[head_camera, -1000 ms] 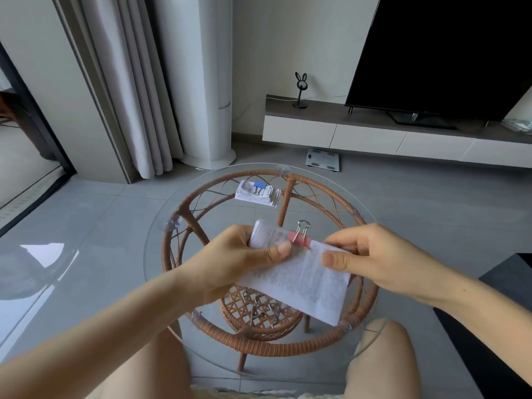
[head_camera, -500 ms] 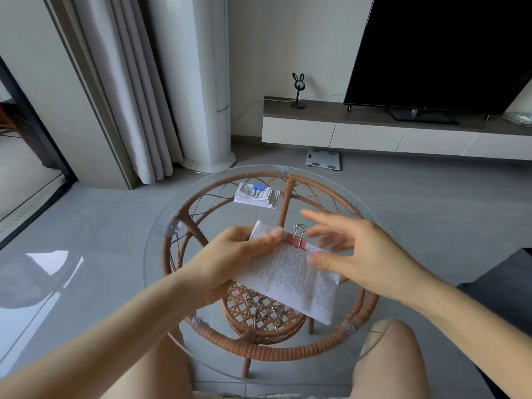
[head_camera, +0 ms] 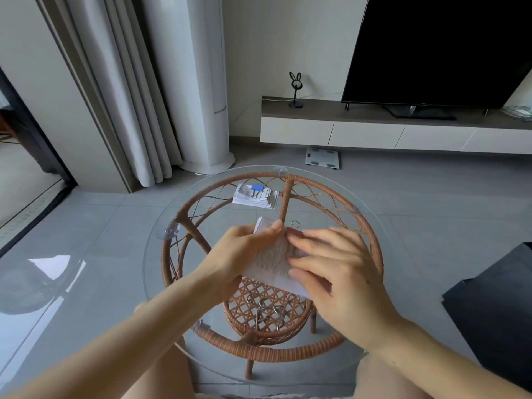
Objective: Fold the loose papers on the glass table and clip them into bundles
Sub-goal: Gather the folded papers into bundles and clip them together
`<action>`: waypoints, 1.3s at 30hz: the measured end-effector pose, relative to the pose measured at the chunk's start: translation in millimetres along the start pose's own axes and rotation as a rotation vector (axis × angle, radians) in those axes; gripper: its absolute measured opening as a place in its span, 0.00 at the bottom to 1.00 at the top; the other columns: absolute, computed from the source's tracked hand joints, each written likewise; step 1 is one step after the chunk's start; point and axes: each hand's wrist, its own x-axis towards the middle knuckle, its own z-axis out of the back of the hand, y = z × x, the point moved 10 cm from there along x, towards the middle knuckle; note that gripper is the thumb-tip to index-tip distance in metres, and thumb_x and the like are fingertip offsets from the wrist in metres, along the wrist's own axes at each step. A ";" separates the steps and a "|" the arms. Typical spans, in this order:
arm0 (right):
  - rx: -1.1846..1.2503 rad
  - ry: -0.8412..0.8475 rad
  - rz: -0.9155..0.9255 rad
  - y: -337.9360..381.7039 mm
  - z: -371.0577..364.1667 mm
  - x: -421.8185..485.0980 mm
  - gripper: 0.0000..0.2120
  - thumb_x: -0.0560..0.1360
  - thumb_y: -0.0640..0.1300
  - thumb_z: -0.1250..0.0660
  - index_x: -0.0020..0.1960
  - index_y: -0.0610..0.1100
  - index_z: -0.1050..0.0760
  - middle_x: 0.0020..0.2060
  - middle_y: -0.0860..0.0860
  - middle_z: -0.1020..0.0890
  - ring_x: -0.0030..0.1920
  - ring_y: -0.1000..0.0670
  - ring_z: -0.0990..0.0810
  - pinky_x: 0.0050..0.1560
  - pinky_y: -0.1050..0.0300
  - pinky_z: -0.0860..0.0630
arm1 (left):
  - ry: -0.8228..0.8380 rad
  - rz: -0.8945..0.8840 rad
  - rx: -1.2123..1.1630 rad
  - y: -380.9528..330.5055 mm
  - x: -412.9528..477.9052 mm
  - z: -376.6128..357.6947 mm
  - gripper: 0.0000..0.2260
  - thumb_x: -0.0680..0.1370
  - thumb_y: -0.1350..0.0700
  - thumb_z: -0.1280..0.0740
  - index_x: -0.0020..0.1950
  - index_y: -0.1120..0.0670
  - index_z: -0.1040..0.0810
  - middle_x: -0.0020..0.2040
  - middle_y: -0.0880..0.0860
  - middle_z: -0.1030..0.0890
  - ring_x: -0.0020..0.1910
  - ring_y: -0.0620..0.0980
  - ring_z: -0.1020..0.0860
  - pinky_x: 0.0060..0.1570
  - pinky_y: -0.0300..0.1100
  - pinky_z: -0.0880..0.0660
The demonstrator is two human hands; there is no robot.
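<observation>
A folded stack of printed papers (head_camera: 272, 262) is held above the round glass table (head_camera: 161, 226). A pink binder clip (head_camera: 295, 229) sits on its top edge, wire handles up. My left hand (head_camera: 230, 260) grips the stack's left end, thumb on top near the clip. My right hand (head_camera: 336, 272) lies over the stack's right half with straight fingers, covering most of it. A second paper bundle (head_camera: 254, 195) with a blue clip lies flat at the table's far side.
Under the glass, a rattan frame (head_camera: 371, 240) carries a lower woven shelf (head_camera: 270, 309) with several loose metal clips. My knees are below the near rim. A TV cabinet (head_camera: 374, 131), a floor scale (head_camera: 322, 158) and a black object (head_camera: 495, 312) on the right floor surround the table.
My right hand let go of the stack's right edge, spread open, and moved left to lie flat over the papers. The left hand kept its grip.
</observation>
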 end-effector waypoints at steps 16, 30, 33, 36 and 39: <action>0.603 0.544 -0.630 -71.0 -58.3 6.0 0.12 0.73 0.50 0.30 0.43 0.40 0.20 0.33 0.50 0.23 0.36 0.57 0.24 0.39 0.62 0.28 | 0.139 -0.274 0.412 -34.7 22.6 -15.9 0.15 0.74 0.43 0.32 0.47 0.55 0.16 0.43 0.51 0.16 0.41 0.47 0.19 0.45 0.41 0.24; 0.639 0.306 -1.062 -254.8 -140.0 38.9 0.09 0.71 0.36 0.27 0.50 0.40 0.21 0.43 0.48 0.17 0.42 0.50 0.18 0.36 0.61 0.24 | -0.465 -0.219 1.320 -6.2 171.7 95.1 0.16 0.81 0.49 0.40 0.68 0.48 0.27 0.68 0.55 0.28 0.64 0.54 0.29 0.62 0.47 0.31; 0.597 0.523 -0.996 -277.0 -161.4 59.1 0.14 0.68 0.34 0.26 0.53 0.41 0.21 0.46 0.47 0.16 0.46 0.48 0.18 0.48 0.53 0.20 | -0.261 -0.346 1.590 1.7 197.5 70.4 0.18 0.82 0.48 0.43 0.73 0.42 0.34 0.77 0.53 0.42 0.76 0.55 0.46 0.74 0.49 0.51; 0.558 0.683 -0.902 -288.0 -181.4 79.5 0.19 0.70 0.33 0.28 0.58 0.47 0.21 0.46 0.53 0.17 0.45 0.54 0.19 0.44 0.62 0.22 | -0.090 -0.339 1.604 21.3 216.7 67.1 0.20 0.83 0.46 0.47 0.75 0.40 0.42 0.78 0.51 0.50 0.77 0.52 0.55 0.70 0.46 0.63; 0.380 0.626 -0.778 -309.0 -197.5 96.6 0.17 0.68 0.47 0.25 0.53 0.61 0.20 0.52 0.56 0.18 0.55 0.51 0.21 0.59 0.53 0.25 | -0.078 -0.336 1.580 33.1 225.5 69.0 0.21 0.83 0.45 0.50 0.76 0.39 0.47 0.78 0.49 0.54 0.75 0.49 0.61 0.66 0.43 0.66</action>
